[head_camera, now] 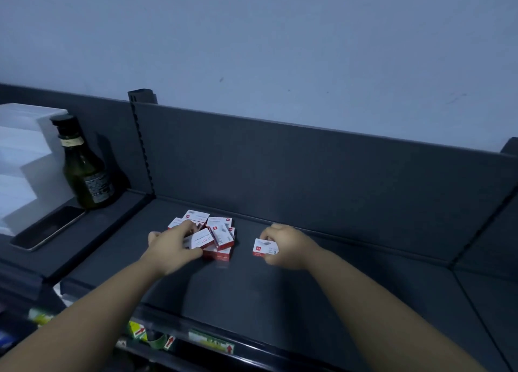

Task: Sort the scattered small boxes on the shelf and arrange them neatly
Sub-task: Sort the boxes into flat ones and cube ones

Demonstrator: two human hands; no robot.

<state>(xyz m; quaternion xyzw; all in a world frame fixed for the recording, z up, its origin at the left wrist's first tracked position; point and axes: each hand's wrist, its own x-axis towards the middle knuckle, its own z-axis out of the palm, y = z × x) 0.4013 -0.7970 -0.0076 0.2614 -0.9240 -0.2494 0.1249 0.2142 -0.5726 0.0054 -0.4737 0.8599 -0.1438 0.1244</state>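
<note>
Sorting seemed barely begun: small red-and-white cardboard boxes (217, 231) lay heaped at centre frame on the dark grey metal shelf (280, 301). The left hand (173, 245), arm outstretched, curled its fingers round one box (202, 241) atop the heap. The right hand (286, 245), just right of it, pinched a lone box (262, 247), which likely needed setting down squarely next.

The shelf (280, 293) looks like smooth, matt painted metal, and the small boxes (221, 231) near its back edge look like printed card with a slight sheen. Beyond its left edge, the bottle (84, 175) is glossy dark glass.
</note>
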